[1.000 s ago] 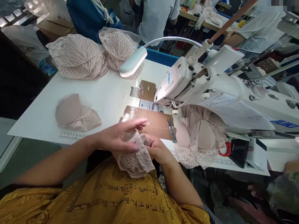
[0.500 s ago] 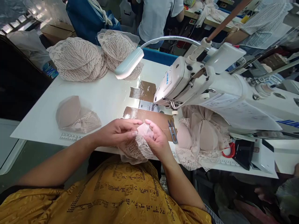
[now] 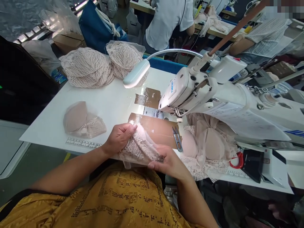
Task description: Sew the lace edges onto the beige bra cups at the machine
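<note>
Between my hands, at the table's front edge, is a pale pink lace bra cup [image 3: 139, 144] with sheer fabric along it. My left hand [image 3: 120, 136] pinches its upper left end, thumb on top. At its lower right end, my right hand [image 3: 167, 161] has its fingers behind the lace and its thumb in front, closed on the edge. Thread snips [image 3: 177, 139] lie just beyond my right hand on brown cardboard [image 3: 156, 128]. A white sewing machine [image 3: 181, 91] stands ahead to the right, its needle area above the cardboard.
Stacked lace pieces [image 3: 86, 68] sit at the back left, and a loose cup piece [image 3: 77, 118] lies at left. Beige bra pieces [image 3: 212, 145] are heaped right, beside red-handled scissors [image 3: 237, 160] and a black phone-like object [image 3: 250, 164]. A lamp [image 3: 137, 73] hangs over the table; co-workers sit beyond.
My hands have moved apart, the left up and the right down to the right. The lace cup, bunched before, is now stretched out between them. The view has shifted slightly.
</note>
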The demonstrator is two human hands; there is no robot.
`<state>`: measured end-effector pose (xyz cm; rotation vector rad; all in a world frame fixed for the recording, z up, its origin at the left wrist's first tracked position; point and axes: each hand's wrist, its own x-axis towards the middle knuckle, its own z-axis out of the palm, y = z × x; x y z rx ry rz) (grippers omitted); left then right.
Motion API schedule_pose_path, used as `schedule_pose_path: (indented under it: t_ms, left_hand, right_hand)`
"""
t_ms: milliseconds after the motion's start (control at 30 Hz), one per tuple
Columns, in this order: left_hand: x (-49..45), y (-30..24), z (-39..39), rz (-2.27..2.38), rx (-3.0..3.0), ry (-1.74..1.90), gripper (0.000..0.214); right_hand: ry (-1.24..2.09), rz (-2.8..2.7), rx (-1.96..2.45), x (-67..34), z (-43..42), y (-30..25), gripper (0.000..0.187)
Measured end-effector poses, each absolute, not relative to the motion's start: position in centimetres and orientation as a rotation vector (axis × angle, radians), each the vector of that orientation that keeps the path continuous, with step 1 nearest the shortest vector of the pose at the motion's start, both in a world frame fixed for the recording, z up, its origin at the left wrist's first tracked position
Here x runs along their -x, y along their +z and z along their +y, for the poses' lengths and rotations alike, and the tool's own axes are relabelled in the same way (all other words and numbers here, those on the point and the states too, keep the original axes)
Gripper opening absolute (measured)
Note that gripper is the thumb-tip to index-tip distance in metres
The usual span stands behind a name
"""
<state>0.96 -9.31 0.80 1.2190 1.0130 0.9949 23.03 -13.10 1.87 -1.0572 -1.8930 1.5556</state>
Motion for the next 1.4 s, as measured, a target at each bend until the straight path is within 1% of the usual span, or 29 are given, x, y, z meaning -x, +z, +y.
schedule_pose_path:
  t_ms: [67, 100, 200, 233, 267, 300, 367, 400, 433, 500, 633, 700, 867, 967, 1033, 1167, 1300, 1400]
  left_hand:
    - [-0.9, 0.6, -9.4, 0.986, -1.260, 0.998, 0.051]
    - [-0.9, 0.5, -9.5, 0.984, -1.277, 1.001, 0.051]
    - [-1.0, 0.6, -9.7, 1.004, -1.312, 1.011, 0.052]
    - [-1.1, 0.6, -9.8, 1.008, -1.324, 1.011, 0.052]
    - [-1.2, 0.7, -9.9, 1.005, -1.337, 1.009, 0.053]
    - [-1.2, 0.7, -10.0, 0.996, -1.351, 1.008, 0.053]
    - [-1.3, 0.8, -10.1, 0.965, -1.376, 1.017, 0.052]
    - [-1.3, 0.8, -10.1, 0.947, -1.392, 1.027, 0.051]
    - [-1.3, 0.8, -10.2, 0.928, -1.414, 1.038, 0.050]
    - [-1.2, 0.6, -10.2, 0.881, -1.475, 1.070, 0.047]
    - [-0.8, 0.3, -10.2, 0.774, -1.562, 1.100, 0.043]
    - [-0.7, 0.3, -10.3, 0.749, -1.550, 1.086, 0.042]
    - [-0.3, 0.4, -10.3, 0.683, -1.528, 1.018, 0.042]
    - [-0.1, 0.4, -10.2, 0.682, -1.539, 0.991, 0.043]
    - [-0.1, 0.3, -10.2, 0.701, -1.524, 0.970, 0.044]
    - [0.0, 0.3, -10.6, 0.777, -1.304, 0.928, 0.048]
    - [0.2, 0.2, -10.9, 0.848, -1.222, 0.937, 0.050]
    - [0.3, 0.2, -10.8, 0.815, -1.306, 0.913, 0.052]
  right_hand:
    - [1.267, -1.807, 1.283, -23.6, -13.3, 1.4, 0.027]
    - [1.121, -1.743, 1.346, -23.7, -13.4, 1.2, 0.030]
    - [0.842, -1.659, 1.291, -23.0, -13.7, 0.7, 0.056]
    - [0.781, -1.711, 1.232, -22.5, -13.7, 0.6, 0.063]
    - [0.707, -1.784, 1.189, -21.9, -13.7, 0.5, 0.065]
    - [0.615, -1.869, 1.163, -21.3, -13.6, 0.4, 0.061]
    - [0.416, -1.989, 1.166, -20.3, -13.3, 0.2, 0.038]
    - [0.360, -2.005, 1.184, -19.9, -13.1, 0.1, 0.026]
    - [0.359, -1.988, 1.203, -19.7, -13.0, 0.1, 0.018]
    - [0.527, -1.877, 1.237, -19.6, -12.8, 0.3, 0.017]
    - [1.070, -1.564, 1.273, -19.9, -12.7, 0.7, 0.028]
    - [1.243, -1.490, 1.271, -20.0, -12.6, 0.8, 0.033]
    - [1.498, -1.345, 1.133, -20.4, -12.0, 1.0, 0.023]
    - [1.719, -1.304, 1.036, -20.5, -12.1, 0.8, 0.022]
    - [1.763, -1.232, 1.063, -20.3, -12.3, 0.3, 0.023]
    - [1.653, -0.946, 1.105, -19.3, -12.8, -0.8, 0.027]
    - [1.772, -0.872, 1.036, -18.7, -13.0, -0.2, 0.036]
    - [1.784, -0.913, 1.141, -18.6, -13.1, 0.7, 0.030]
